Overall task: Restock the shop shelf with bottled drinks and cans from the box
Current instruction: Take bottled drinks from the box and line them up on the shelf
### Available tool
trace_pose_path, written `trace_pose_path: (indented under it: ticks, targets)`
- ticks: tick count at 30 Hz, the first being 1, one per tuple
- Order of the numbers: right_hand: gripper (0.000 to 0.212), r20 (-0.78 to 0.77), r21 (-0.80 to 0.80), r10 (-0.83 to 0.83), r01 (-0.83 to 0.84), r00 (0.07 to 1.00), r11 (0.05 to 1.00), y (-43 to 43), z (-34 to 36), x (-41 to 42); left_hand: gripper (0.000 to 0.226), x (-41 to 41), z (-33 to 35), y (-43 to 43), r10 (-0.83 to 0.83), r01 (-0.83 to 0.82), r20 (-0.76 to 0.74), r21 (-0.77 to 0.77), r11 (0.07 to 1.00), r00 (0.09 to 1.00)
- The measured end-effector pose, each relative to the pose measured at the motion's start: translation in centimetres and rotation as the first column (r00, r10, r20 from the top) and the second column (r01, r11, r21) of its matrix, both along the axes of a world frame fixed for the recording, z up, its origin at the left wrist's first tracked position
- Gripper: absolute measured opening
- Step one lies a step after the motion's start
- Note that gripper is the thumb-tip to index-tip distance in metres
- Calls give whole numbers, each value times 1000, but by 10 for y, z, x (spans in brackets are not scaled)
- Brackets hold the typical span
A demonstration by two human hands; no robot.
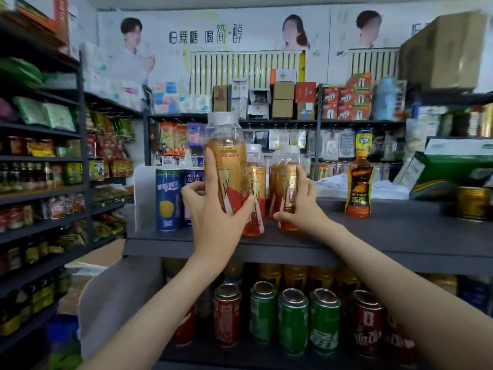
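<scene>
My left hand (213, 209) grips a gold-and-red labelled drink bottle (226, 161) with a white cap, held upright just above the front of the dark top shelf (373, 236). My right hand (298, 204) is wrapped around a second bottle of the same kind (289, 182), which stands on the shelf. Two more matching bottles (256, 188) stand between and behind them. No box shows in this view.
Blue cans (168, 198) stand at the shelf's left end, beside a white divider (144, 198). A dark orange-capped bottle (358, 188) and a gold can (473, 202) stand to the right. Red and green cans (292, 319) fill the shelf below. Stocked racks line the left.
</scene>
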State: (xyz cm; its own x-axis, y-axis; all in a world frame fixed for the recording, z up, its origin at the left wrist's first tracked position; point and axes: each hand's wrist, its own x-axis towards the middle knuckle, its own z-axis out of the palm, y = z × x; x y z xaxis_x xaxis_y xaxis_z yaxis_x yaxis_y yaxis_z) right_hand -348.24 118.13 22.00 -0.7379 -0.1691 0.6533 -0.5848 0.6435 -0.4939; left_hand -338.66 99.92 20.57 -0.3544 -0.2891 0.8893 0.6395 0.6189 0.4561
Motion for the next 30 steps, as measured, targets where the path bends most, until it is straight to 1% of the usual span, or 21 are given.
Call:
trace_pose_path:
  ticks: [7,10,12,14,15,16,17,18,19,20,21,22,24,26,28,30]
  targets:
    - [130,5,3,18,-18,1000,1000,-7,0,-23,110,-3,5,5,61,-61,0,42,997,998]
    - [131,13,27,23,-24,1000,999,-9,1,-27,112,-6,4,1,85,-85,-22,27,996,996]
    - [130,53,70,-6,2,999,998,-7,2,-29,111,-7,3,1,87,-87,-18,32,996,996]
    - [122,79,116,-85,75,993,990,-5,3,-26,109,-8,1,5,84,-84,-5,31,996,996]
    - [113,50,95,-102,97,993,991,-4,4,-20,109,-8,-1,8,74,-74,5,26,997,997]
    - [103,-9,31,-87,87,996,996,-4,7,-10,108,-8,-3,11,63,-63,13,21,998,998]
    - [93,-76,-73,-36,31,996,997,-3,11,3,109,-8,-5,15,58,-58,16,12,998,998]
    - [84,-119,-187,48,-70,992,980,-3,16,19,109,-9,-6,19,56,-56,15,-1,998,998]
    - [76,-129,-276,160,-190,979,942,-3,20,35,110,-9,-7,23,54,-54,10,-16,998,998]
    - [70,-101,-317,290,-307,952,897,-2,24,53,110,-9,-8,29,49,-49,-2,-29,998,999]
    - [69,-48,-313,395,-389,917,866,-2,26,67,110,-8,-9,34,40,-41,-17,-41,998,999]
    - [71,7,-274,448,-430,894,861,-3,27,78,108,-7,-9,41,31,-33,-30,-61,998,999]
    - [79,48,-230,448,-426,893,875,-2,25,86,104,-5,-8,53,33,-38,-39,-143,989,999]
    - [83,29,-281,420,-395,907,874,5,23,86,104,-4,-5,60,38,-41,-16,-244,969,999]
    - [78,29,-356,437,-399,899,845,14,21,83,99,-8,-3,59,2,-4,-7,-341,940,1000]
    - [67,46,-425,464,-403,884,810,24,21,79,95,-13,-3,52,-98,100,27,-404,909,995]
